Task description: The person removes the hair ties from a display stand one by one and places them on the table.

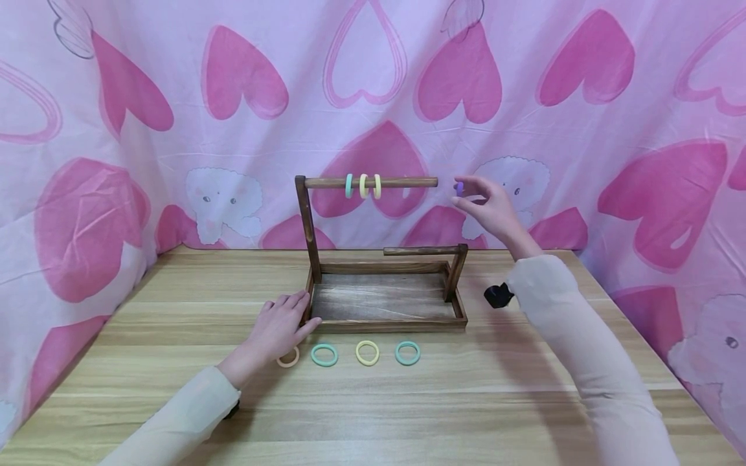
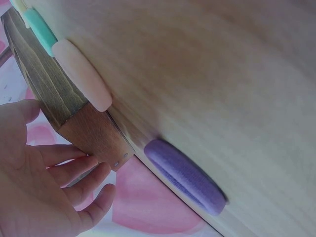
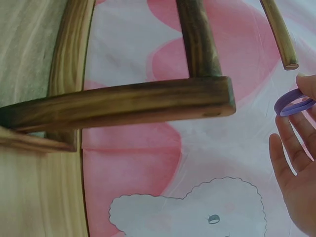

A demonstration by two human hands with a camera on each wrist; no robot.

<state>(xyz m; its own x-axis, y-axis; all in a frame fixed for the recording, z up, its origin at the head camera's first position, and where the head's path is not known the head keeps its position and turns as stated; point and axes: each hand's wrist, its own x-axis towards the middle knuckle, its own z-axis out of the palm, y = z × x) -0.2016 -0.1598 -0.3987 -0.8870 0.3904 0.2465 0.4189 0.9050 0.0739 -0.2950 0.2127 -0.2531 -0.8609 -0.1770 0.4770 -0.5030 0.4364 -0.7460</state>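
My right hand [image 1: 489, 204] pinches a purple hair tie [image 3: 291, 103] between thumb and fingers, just off the free end of the upper rod [image 1: 408, 182] of a dark wooden stand [image 1: 396, 325]. One mint [image 1: 348, 186] and two yellow hair ties hang on that rod. At the stand's left front corner, my left hand [image 1: 280, 327] rests with its fingers loosely extended against the wood. A row of hair ties lies before the stand: peach [image 1: 288, 357], mint [image 1: 324, 355], yellow [image 1: 367, 353] and mint [image 1: 407, 353]. Another purple hair tie [image 2: 186, 177] shows on the table in the left wrist view.
A lower, shorter rod [image 1: 419, 250] juts leftward from the stand's right post [image 1: 456, 275]. The stand is on a light wooden table [image 1: 478, 401]. A pink curtain [image 1: 361, 77] with hearts hangs behind and at both sides.
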